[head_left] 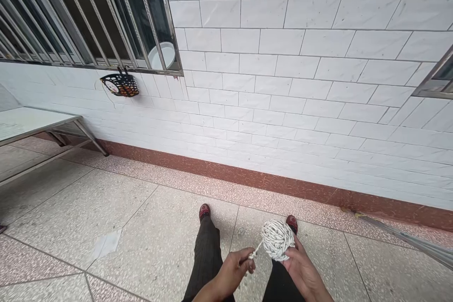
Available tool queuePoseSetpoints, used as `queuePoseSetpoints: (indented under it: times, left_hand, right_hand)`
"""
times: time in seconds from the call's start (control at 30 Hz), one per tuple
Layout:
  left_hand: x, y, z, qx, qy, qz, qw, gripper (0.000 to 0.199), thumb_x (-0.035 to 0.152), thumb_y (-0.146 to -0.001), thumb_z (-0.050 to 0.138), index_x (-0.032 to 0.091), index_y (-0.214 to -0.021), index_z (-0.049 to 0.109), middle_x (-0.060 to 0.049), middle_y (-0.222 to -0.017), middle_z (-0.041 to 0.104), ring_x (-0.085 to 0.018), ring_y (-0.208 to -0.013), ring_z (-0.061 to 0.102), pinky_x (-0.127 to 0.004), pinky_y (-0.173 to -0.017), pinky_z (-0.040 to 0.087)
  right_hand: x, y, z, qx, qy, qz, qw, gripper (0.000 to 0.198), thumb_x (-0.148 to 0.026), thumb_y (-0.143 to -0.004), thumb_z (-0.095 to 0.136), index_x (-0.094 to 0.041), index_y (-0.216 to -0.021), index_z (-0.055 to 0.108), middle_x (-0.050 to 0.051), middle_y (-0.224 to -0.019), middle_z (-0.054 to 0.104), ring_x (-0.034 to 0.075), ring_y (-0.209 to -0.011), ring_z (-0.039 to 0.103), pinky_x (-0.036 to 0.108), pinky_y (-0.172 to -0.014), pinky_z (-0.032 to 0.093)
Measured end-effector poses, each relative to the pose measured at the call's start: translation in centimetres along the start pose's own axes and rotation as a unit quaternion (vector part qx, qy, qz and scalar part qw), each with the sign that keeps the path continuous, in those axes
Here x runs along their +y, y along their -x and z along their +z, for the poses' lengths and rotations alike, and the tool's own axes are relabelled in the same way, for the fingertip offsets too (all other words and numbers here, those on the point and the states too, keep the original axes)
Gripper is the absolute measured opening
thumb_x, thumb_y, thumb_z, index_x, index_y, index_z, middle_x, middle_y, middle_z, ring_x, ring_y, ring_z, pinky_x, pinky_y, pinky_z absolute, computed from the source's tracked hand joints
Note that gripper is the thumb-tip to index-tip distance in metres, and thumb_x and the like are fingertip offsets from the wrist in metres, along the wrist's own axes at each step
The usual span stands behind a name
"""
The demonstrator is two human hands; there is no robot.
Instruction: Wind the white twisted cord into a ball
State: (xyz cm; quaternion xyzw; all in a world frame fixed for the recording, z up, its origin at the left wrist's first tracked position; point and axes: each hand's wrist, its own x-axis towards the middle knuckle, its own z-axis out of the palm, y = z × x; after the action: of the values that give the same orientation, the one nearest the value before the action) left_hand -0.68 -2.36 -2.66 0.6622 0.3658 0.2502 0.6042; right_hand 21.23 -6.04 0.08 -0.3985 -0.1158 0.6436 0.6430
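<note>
A ball of white rope with dark flecks [277,239] is gripped in my right hand [303,269], whose fingers curl around its lower right side. From the ball's left side a short length of the same rope [259,247] runs down to my left hand [233,270]. There my thumb and fingers pinch the rope, and a small knotted or bunched bit shows at the fingertips. Both hands are in front of my legs, low in the head view, with a small gap between them.
A black plastic basket [120,84] hangs from the barred window [106,14], near a white basin [162,55]. At left stands a metal-framed table [38,120]. Pale sheets [107,244] lie on the floor; long poles [406,236] rest at right by the tiled wall [276,99].
</note>
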Motion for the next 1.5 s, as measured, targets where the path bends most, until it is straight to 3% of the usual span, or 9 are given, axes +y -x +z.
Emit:
queuePoseSetpoints:
  times: [0.2, 0.3, 0.47, 0.63, 0.8, 1.0, 1.07, 1.27, 1.5]
  left_hand:
    - [-1.2, -0.3, 0.9, -0.002, 0.101, -0.065, 0.993, 0.048, 0.059, -0.077, 0.065, 0.012, -0.091, 0.067, -0.003, -0.070, 0.062, -0.015, -0.063, 0.059, -0.026, -0.065, 0.044]
    - [-0.8, 0.0, 0.8, 0.034, 0.099, -0.056, 0.993, 0.050, 0.060, -0.077, 0.066, 0.014, -0.095, 0.068, -0.002, -0.070, 0.062, -0.015, -0.065, 0.059, -0.026, -0.067, 0.044]
    - [0.7, 0.3, -0.7, 0.121, 0.046, -0.021, 0.991, 0.051, 0.061, -0.085, 0.056, 0.014, -0.069, 0.065, -0.003, -0.066, 0.061, -0.016, -0.065, 0.057, -0.027, -0.069, 0.043]
    - [1.7, -0.1, -1.9, 0.172, 0.052, -0.021, 0.983, 0.043, 0.056, -0.081, 0.063, 0.015, -0.075, 0.070, -0.004, -0.073, 0.067, -0.019, -0.076, 0.059, -0.028, -0.077, 0.044]
    - [0.7, -0.7, -0.8, 0.114, 0.123, -0.032, 0.985, 0.045, 0.058, -0.077, 0.068, 0.014, -0.071, 0.066, -0.004, -0.066, 0.066, -0.016, -0.065, 0.059, -0.028, -0.070, 0.045]
    - [-0.5, -0.3, 2.6, -0.001, 0.168, -0.082, 0.982, 0.049, 0.062, -0.071, 0.072, 0.015, -0.069, 0.059, -0.004, -0.061, 0.066, -0.013, -0.052, 0.058, -0.025, -0.057, 0.042]
    - [-0.1, -0.4, 2.5, 0.020, 0.166, -0.077, 0.983, 0.049, 0.062, -0.072, 0.071, 0.015, -0.072, 0.060, -0.003, -0.059, 0.065, -0.014, -0.050, 0.057, -0.025, -0.057, 0.042]
    - [2.1, -2.3, -1.7, 0.213, 0.141, -0.006, 0.967, 0.043, 0.056, -0.079, 0.067, 0.013, -0.088, 0.068, -0.002, -0.063, 0.066, -0.017, -0.065, 0.061, -0.029, -0.072, 0.046]
    - [4.7, -2.9, -2.7, 0.212, 0.204, 0.006, 0.956, 0.041, 0.049, -0.075, 0.074, 0.012, -0.093, 0.068, -0.004, -0.076, 0.068, -0.019, -0.072, 0.065, -0.029, -0.073, 0.046]
  right_hand:
    - [0.1, 0.5, 0.3, -0.024, -0.015, 0.012, 1.000, 0.049, -0.020, -0.062, 0.081, -0.029, -0.108, 0.070, 0.004, -0.109, 0.075, 0.030, -0.120, 0.059, 0.050, -0.103, 0.044]
    - [0.1, 0.7, 0.7, -0.033, -0.006, 0.013, 0.999, 0.050, -0.020, -0.061, 0.080, -0.031, -0.108, 0.070, 0.004, -0.112, 0.074, 0.030, -0.122, 0.058, 0.049, -0.103, 0.044]
    - [0.2, 0.6, 1.1, -0.011, -0.001, 0.006, 1.000, 0.058, -0.025, -0.059, 0.082, -0.031, -0.115, 0.067, 0.004, -0.113, 0.074, 0.032, -0.118, 0.061, 0.052, -0.102, 0.045]
    - [0.3, 0.5, 0.7, 0.027, -0.047, 0.042, 0.998, 0.072, -0.031, -0.057, 0.084, -0.029, -0.125, 0.062, 0.005, -0.108, 0.076, 0.031, -0.104, 0.069, 0.048, -0.095, 0.051]
    - [0.0, 0.9, 1.3, 0.021, -0.063, 0.025, 0.998, 0.067, -0.035, -0.062, 0.082, -0.029, -0.126, 0.061, 0.004, -0.110, 0.076, 0.029, -0.102, 0.069, 0.045, -0.091, 0.054]
    - [-1.4, 0.5, 1.9, -0.018, -0.002, -0.006, 1.000, 0.073, -0.022, -0.059, 0.085, -0.030, -0.127, 0.061, 0.006, -0.114, 0.074, 0.033, -0.113, 0.064, 0.051, -0.099, 0.049]
    - [-2.1, 0.4, 1.7, -0.011, 0.014, -0.020, 1.000, 0.073, -0.021, -0.060, 0.085, -0.028, -0.128, 0.060, 0.007, -0.115, 0.073, 0.033, -0.114, 0.064, 0.052, -0.099, 0.049]
    - [-2.1, 1.5, 2.3, -0.010, 0.038, -0.015, 0.999, 0.072, -0.019, -0.057, 0.083, -0.031, -0.125, 0.062, 0.005, -0.120, 0.071, 0.032, -0.123, 0.059, 0.049, -0.104, 0.045]
    - [-2.4, 1.4, 2.3, -0.015, 0.025, -0.006, 1.000, 0.059, -0.023, -0.059, 0.082, -0.032, -0.115, 0.068, 0.004, -0.123, 0.070, 0.032, -0.124, 0.057, 0.049, -0.107, 0.044]
